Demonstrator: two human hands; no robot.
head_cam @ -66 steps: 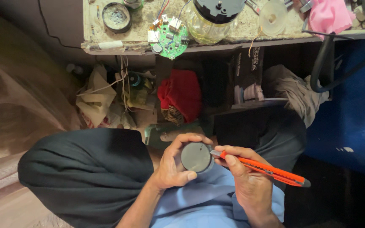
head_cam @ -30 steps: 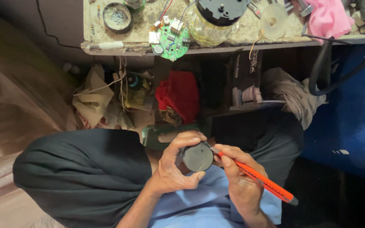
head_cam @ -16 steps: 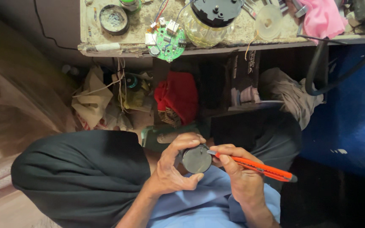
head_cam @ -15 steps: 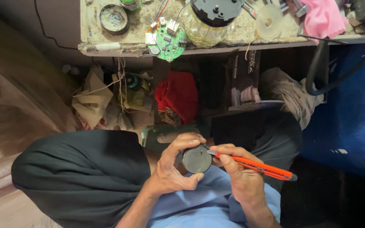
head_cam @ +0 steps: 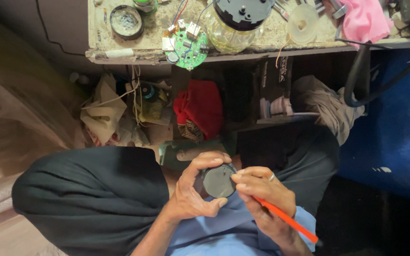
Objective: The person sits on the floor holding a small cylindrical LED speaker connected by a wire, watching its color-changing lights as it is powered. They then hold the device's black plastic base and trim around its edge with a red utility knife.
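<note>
A round dark grey part (head_cam: 218, 180), shaped like a short cylinder with a flat face turned up to the camera, is held over the person's lap, in front of the blue shirt (head_cam: 224, 230). The left hand (head_cam: 193, 192) grasps it from the left side: the fingers curl over the top edge and the thumb presses at the lower edge, so the part sits firmly in this hand. The right hand (head_cam: 262, 194) is closed around an orange tool (head_cam: 285, 219) with a thin shaft, held like a pen; its fingertips are touching the right edge of the round part, and the working end of the tool is hidden behind these fingers, so it cannot be told where exactly it touches. The handle goes down and to the right, past the wrist. A ring is on one finger of the right hand. Below the hands, the knees in black trousers (head_cam: 91, 199) spread to both sides. Further out, on the floor between the legs and the bench, lie a red cloth (head_cam: 200, 109), crumpled papers with wires (head_cam: 105, 109) and a grey rag (head_cam: 326, 104). At the top runs the edge of a worn workbench (head_cam: 134, 52), and on it are a round green circuit board (head_cam: 186, 46), a clear jar with a black lid (head_cam: 236, 23), a small round tin (head_cam: 126, 21) and a pink cloth (head_cam: 364, 19).
</note>
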